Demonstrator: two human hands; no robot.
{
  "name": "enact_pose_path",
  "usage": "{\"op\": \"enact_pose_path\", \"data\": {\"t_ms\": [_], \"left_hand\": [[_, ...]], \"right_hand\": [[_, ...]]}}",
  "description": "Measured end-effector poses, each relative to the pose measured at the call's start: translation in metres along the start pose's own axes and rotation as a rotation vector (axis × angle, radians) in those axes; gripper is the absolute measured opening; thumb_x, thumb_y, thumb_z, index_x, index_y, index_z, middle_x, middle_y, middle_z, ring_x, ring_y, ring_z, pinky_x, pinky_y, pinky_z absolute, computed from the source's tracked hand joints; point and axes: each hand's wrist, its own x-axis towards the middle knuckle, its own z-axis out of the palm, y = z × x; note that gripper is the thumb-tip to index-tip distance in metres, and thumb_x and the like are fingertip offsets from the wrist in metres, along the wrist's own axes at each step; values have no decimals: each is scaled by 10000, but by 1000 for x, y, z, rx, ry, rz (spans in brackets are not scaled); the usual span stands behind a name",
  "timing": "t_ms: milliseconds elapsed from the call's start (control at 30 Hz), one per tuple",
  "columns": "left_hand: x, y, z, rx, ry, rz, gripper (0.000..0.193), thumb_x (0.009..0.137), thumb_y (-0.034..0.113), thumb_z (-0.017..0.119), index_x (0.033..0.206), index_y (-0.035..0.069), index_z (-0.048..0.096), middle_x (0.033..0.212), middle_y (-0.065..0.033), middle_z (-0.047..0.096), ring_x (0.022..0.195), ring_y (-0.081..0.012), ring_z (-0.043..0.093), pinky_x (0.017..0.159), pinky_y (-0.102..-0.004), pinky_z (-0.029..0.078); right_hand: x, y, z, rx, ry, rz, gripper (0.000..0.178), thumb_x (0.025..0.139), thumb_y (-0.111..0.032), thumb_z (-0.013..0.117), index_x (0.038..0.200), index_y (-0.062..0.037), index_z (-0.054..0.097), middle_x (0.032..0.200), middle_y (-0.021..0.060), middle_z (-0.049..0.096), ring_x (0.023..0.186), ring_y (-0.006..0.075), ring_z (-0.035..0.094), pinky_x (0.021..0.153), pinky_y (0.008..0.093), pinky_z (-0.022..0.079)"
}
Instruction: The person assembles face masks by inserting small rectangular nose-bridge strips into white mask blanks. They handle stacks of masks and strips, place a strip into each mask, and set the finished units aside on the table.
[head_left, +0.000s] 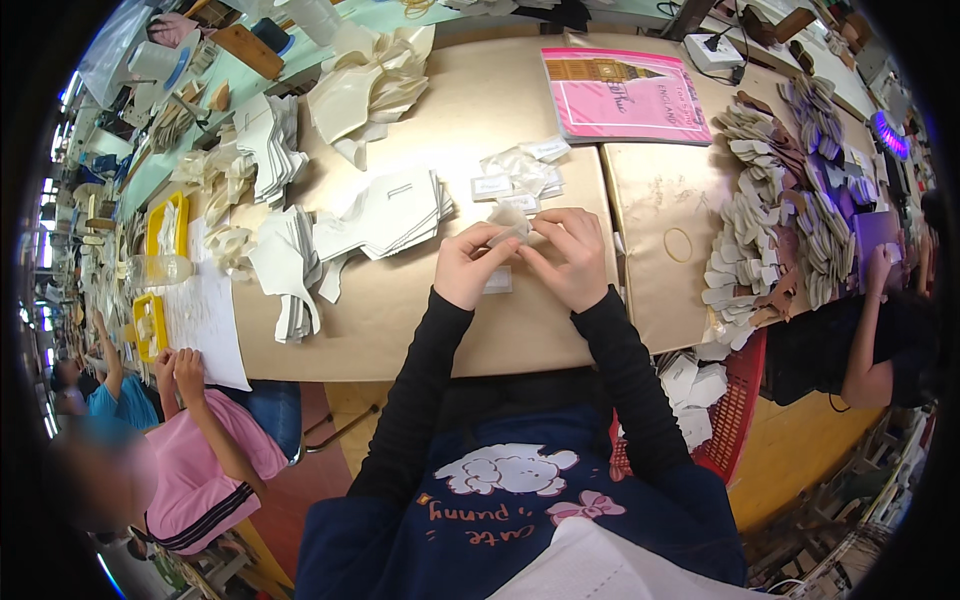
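Yellow tray (154, 225) sat far left; next, stacks of white cut pieces (380, 218) on the tan table (500, 345), neither hand on them; left hand (470, 265) pinched a thin pale piece (508, 222) narrowly, thumb to fingers, just above the table; small packet (497, 282) lay under the hands; labelled packets (518, 172) lay just beyond, maybe finished ones; right hand (572, 256) pinched the piece's other side, fingertips close; piece not yet set down, seemed midway; total left couldn't be told; rubber band (678, 245) lay farther right
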Motion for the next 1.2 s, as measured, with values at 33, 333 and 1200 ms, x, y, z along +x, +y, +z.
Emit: {"op": "enact_pose_path", "data": {"t_ms": [33, 333, 1200], "left_hand": [[0, 1, -1, 12, -15, -12, 217, 911, 133, 720, 1057, -27, 728, 885, -18, 703, 789, -54, 597, 735, -213, 468], [-1, 8, -2, 134, 37, -65, 257, 915, 194, 722, 1052, -24, 732, 799, 10, 698, 682, -42, 588, 620, -202, 461], [-13, 10, 23, 642, 34, 234, 229, 919, 118, 622, 1112, 34, 713, 743, -213, 656, 605, -340, 646, 576, -375, 501]], "right_hand": [[0, 0, 0, 19, -10, -6, 253, 727, -129, 795, 945, -47, 698, 982, 75, 682, 925, 263, 625, 849, 386, 441], [1, -1, -2, 67, -7, -17, 161, 766, -62, 753, 922, -35, 726, 918, 74, 720, 859, 255, 651, 840, 382, 437], [2, -1, 1, -95, 125, -3, 100, 709, -60, 740, 764, -89, 661, 728, 10, 664, 684, 188, 618, 783, 352, 426]]}}
